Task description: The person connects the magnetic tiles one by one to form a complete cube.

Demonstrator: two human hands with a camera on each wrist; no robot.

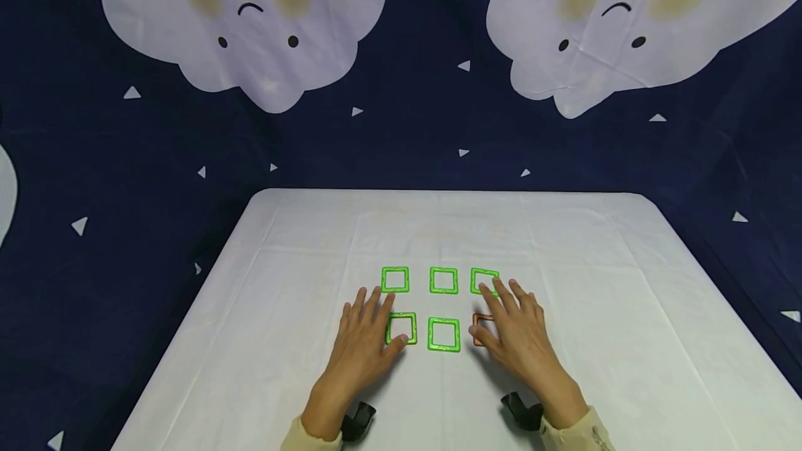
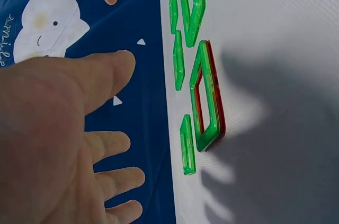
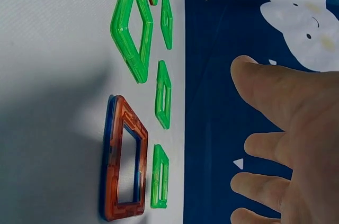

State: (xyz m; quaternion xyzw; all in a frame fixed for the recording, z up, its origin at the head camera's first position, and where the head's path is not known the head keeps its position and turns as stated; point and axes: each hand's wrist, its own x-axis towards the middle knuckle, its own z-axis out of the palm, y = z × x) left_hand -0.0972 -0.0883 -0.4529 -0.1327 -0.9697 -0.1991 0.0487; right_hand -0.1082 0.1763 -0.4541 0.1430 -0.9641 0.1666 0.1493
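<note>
My left hand (image 1: 363, 339) hovers with spread fingers over the near-left green square frame (image 1: 413, 329), which lies stacked on a red square frame (image 2: 220, 113). Over on the other side, my right hand (image 1: 523, 333) is spread above an orange square frame (image 1: 475, 321), partly hiding it. Beneath that orange piece sits a blue square frame (image 3: 107, 134). Between the hands lies another green square frame (image 1: 443, 349). Both hands hold nothing; the wrist views show a gap between fingers and pieces.
A far row has a left green frame (image 1: 395, 290), a middle green frame (image 1: 443, 291) and a right green frame (image 1: 484, 271) partly covered by right fingertips. All lie on a white-covered table (image 1: 438, 228). Behind hangs a dark blue cloth (image 1: 413, 131) with clouds. Black straps circle both wrists.
</note>
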